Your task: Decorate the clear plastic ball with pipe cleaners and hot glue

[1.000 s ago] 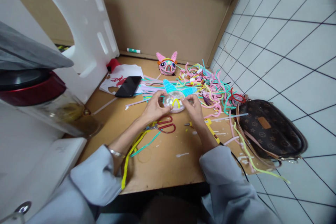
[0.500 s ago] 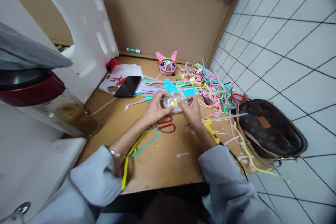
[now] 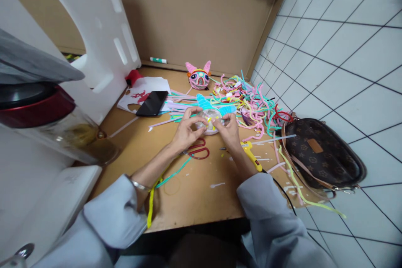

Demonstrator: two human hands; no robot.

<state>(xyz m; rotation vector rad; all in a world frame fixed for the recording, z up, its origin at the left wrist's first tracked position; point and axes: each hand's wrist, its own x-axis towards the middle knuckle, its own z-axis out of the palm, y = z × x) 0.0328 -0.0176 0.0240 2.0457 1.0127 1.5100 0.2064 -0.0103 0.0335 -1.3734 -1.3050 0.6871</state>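
Note:
A clear, round craft head with two blue fuzzy ears is between my hands above the table. Small yellow strips lie across its front. My right hand grips its right side, thumb pressed on the front by the yellow. At the left front, thumb and index fingertip of my left hand come together in a pinch; whatever is between them is too small to make out. Red-handled scissors lie just below the hands. Beside my right wrist rests a yellow glue gun.
A finished-looking pink craft head stands at the back, beside a heap of coloured pipe cleaners. A black phone lies on the left. A brown handbag sits right, by the tiled wall. A glass jug stands far left.
My left index finger has moved from the craft head's side to its front, meeting the thumb. My right hand and the craft head have stayed nearly in place.

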